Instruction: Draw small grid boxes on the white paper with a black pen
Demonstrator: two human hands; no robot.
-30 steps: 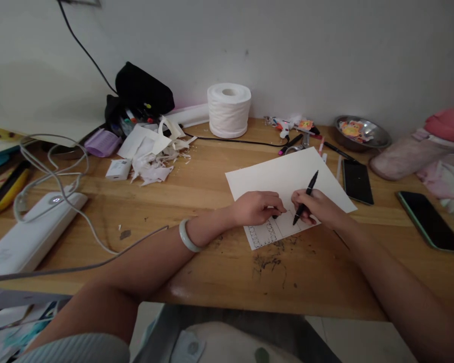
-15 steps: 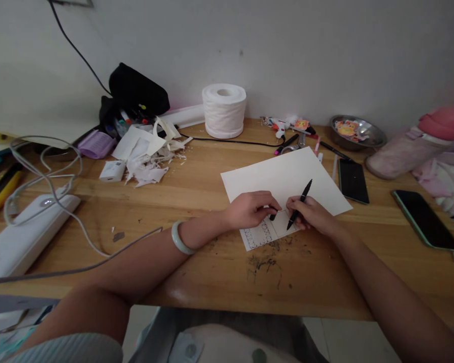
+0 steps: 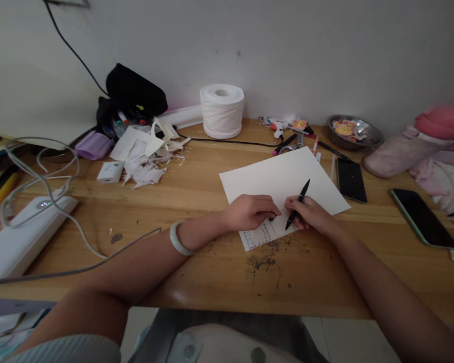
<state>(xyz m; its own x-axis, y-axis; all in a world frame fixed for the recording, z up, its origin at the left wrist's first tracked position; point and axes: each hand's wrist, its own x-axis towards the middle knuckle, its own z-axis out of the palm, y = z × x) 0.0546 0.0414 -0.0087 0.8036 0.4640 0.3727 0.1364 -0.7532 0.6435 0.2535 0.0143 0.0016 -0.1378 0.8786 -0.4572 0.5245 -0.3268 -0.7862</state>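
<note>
A white sheet of paper (image 3: 287,174) lies at a slant on the wooden table, with black looped lines and a ruled shape drawn near its lower left edge. My right hand (image 3: 310,214) rests on the sheet, its fingers closed round a black pen (image 3: 298,204) that leans with its lower tip at the paper. To the left, my left hand (image 3: 251,212) lies on the paper with curled fingers round a small black object, probably a pen cap, mostly hidden under the fingertips.
Behind the sheet stands a white paper roll (image 3: 222,112). Paper scraps (image 3: 146,161), a power bank (image 3: 26,232) and a looped cable are at left. Two phones (image 3: 421,217), a metal bowl (image 3: 371,133) and a pink bottle (image 3: 397,154) are at right. Dark stains mark the wooden table (image 3: 212,287).
The fingers of my left hand have curled further over the small black object, so less of it shows. My right hand keeps its hold on the pen. The view has shifted slightly.
</note>
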